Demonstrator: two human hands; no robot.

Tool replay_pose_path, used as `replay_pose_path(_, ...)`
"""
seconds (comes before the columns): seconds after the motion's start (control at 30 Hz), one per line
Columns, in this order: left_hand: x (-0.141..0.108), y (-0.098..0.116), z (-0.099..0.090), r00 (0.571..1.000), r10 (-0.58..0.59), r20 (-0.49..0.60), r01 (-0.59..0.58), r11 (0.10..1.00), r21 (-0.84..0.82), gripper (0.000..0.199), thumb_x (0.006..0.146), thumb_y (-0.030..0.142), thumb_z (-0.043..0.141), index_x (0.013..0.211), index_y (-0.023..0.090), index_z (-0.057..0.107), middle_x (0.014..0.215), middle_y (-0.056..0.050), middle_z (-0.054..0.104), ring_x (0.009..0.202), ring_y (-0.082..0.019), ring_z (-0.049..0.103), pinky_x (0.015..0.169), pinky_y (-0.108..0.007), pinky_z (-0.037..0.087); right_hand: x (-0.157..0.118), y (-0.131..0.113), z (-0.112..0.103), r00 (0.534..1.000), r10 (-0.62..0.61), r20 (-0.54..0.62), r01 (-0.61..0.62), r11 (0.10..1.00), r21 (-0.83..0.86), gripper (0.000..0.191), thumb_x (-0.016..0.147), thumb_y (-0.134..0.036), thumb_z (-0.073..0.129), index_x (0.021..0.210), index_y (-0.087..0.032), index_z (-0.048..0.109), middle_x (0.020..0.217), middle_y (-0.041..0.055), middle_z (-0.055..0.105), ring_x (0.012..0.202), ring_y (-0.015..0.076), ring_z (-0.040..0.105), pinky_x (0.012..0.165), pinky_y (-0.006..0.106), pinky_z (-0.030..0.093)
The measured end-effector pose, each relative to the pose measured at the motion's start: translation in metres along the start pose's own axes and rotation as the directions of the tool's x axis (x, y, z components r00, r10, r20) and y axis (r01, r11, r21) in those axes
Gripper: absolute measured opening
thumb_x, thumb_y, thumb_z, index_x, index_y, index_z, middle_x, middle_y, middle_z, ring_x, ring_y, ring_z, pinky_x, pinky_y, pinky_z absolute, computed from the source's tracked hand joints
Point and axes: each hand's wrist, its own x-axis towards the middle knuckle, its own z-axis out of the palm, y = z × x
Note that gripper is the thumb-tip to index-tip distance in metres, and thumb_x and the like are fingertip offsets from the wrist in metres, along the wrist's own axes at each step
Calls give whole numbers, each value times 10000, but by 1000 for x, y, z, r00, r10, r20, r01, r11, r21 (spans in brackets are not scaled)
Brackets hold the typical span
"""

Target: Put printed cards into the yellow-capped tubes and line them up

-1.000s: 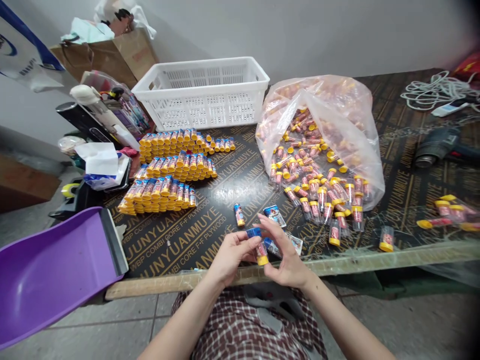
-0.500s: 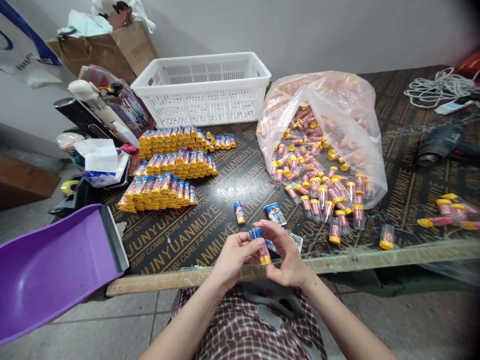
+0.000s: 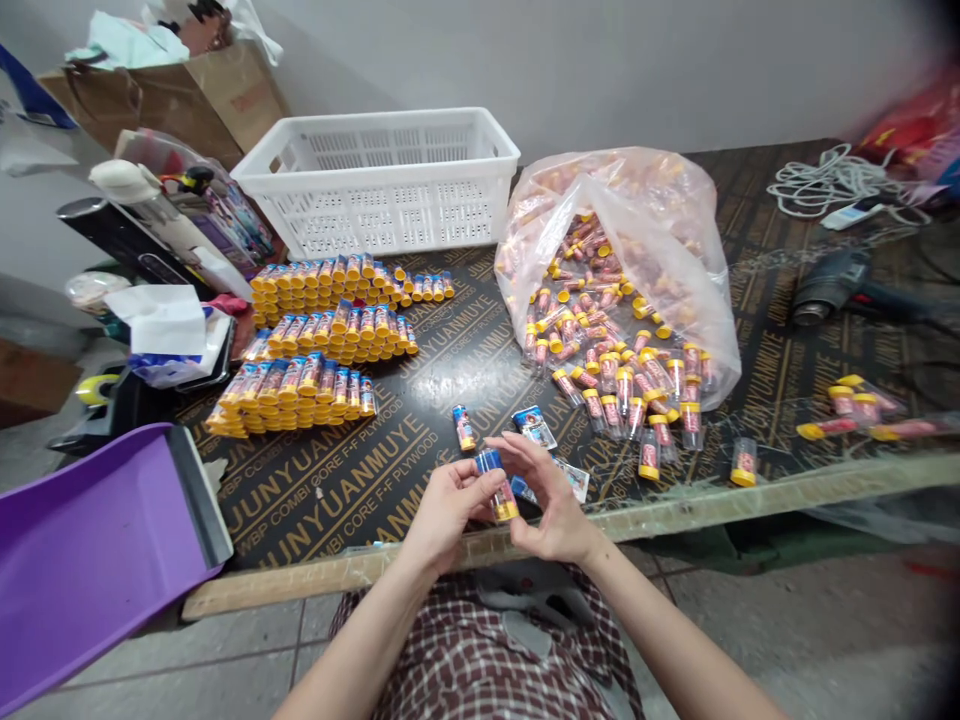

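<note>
In the head view, my left hand (image 3: 442,510) pinches a small clear tube (image 3: 496,488) with a yellow cap at its lower end and a blue printed sleeve around its upper part. My right hand (image 3: 553,512) curves around the other side, its fingers by the tube's top and its thumb by the yellow cap. Just beyond lies one sleeved tube (image 3: 463,428). Flat printed sleeves (image 3: 535,427) lie beside it, and more of them (image 3: 571,480) are partly hidden behind my right hand.
Stacked sleeved tubes (image 3: 300,390) stand at left, before a white basket (image 3: 382,205). A plastic bag (image 3: 664,220) spills unsleeved tubes at right. Farther right are a heat gun (image 3: 829,287) and a coiled cable (image 3: 832,180). A purple dustpan (image 3: 105,560) sits at the front left.
The whole view has shifted, so the table's things appear farther left. Both hands stay around the same tube, with little change in their grip.
</note>
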Motion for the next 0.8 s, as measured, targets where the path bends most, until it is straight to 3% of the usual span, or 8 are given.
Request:
replay_pose_path(0.1, 20, 9, -19, 977, 141, -158, -114, 979, 169, 426, 607, 461, 770, 816, 123, 617, 624, -20, 641, 523, -115, 571, 511, -210, 440, 5, 7, -20, 997, 57, -45, -64, 986, -156, 871, 717, -230, 689, 1444, -280, 211, 1464, 104, 321, 1220, 257, 486, 1027, 427, 418)
replay_pose_path(0.23, 61, 22, -52, 834, 413, -367, -123, 787, 605, 499, 575, 476, 772, 919, 183, 561, 469, 63, 538, 442, -130, 516, 489, -219, 386, 5, 35, -68, 917, 37, -397, -261, 810, -525, 546, 812, -329, 629, 1321, -241, 455, 1258, 101, 528, 1116, 257, 533, 950, 439, 445)
replay_pose_path(0.3, 75, 27, -62, 810, 465, -357, -17, 628, 778, 486, 596, 476, 762, 943, 198, 564, 498, 47, 561, 498, -157, 557, 538, -236, 391, 4, 52, -91, 889, -17, -457, -333, 662, -671, 348, 846, -338, 572, 1165, -201, 590, 1103, 106, 601, 1037, 261, 556, 912, 429, 448)
replay_pose_path(0.4, 78, 32, -62, 821, 483, -305, 114, 385, 916, 525, 645, 553, 708, 1021, 213, 569, 595, -8, 622, 631, -217, 620, 604, -267, 391, 3, 69, -111, 903, 6, -429, -384, 456, -803, 309, 857, -349, 538, 1069, -150, 643, 970, 126, 628, 933, 275, 556, 839, 412, 450)
replay_pose_path(0.53, 58, 27, -40, 790, 555, -263, 174, 208, 963, 520, 771, 644, 521, 1046, 207, 577, 650, -42, 640, 677, -235, 624, 611, -274, 357, 9, 70, -116, 914, 89, -396, -402, 329, -855, 349, 844, -339, 553, 1114, -135, 640, 894, 144, 633, 905, 315, 529, 794, 428, 416)
replay_pose_path(0.63, 39, 6, -16, 870, 462, -170, 91, 189, 978, 442, 774, 639, 522, 777, 207, 617, 655, -35, 635, 652, -200, 602, 584, -259, 323, 18, 66, -114, 909, 185, -374, -409, 221, -885, 391, 838, -285, 556, 1202, -147, 594, 878, 146, 641, 908, 329, 533, 764, 422, 405)
replay_pose_path(0.7, 32, -13, 0, 937, 341, -69, 15, 160, 987, 423, 736, 620, 589, 673, 202, 599, 671, -31, 639, 657, -193, 592, 573, -258, 302, 22, 63, -114, 904, 206, -374, -416, 218, -883, 409, 830, -246, 553, 1228, -156, 574, 864, 134, 645, 875, 315, 551, 740, 403, 413)
replay_pose_path(0.8, 30, -36, 16, 953, 301, 8, -48, 126, 991, 326, 703, 511, 687, 695, 198, 596, 734, -25, 647, 696, -189, 586, 577, -258, 284, 21, 56, -114, 901, 194, -388, -430, 279, -858, 450, 835, -242, 535, 1279, -169, 521, 909, 114, 645, 824, 270, 579, 710, 365, 441)
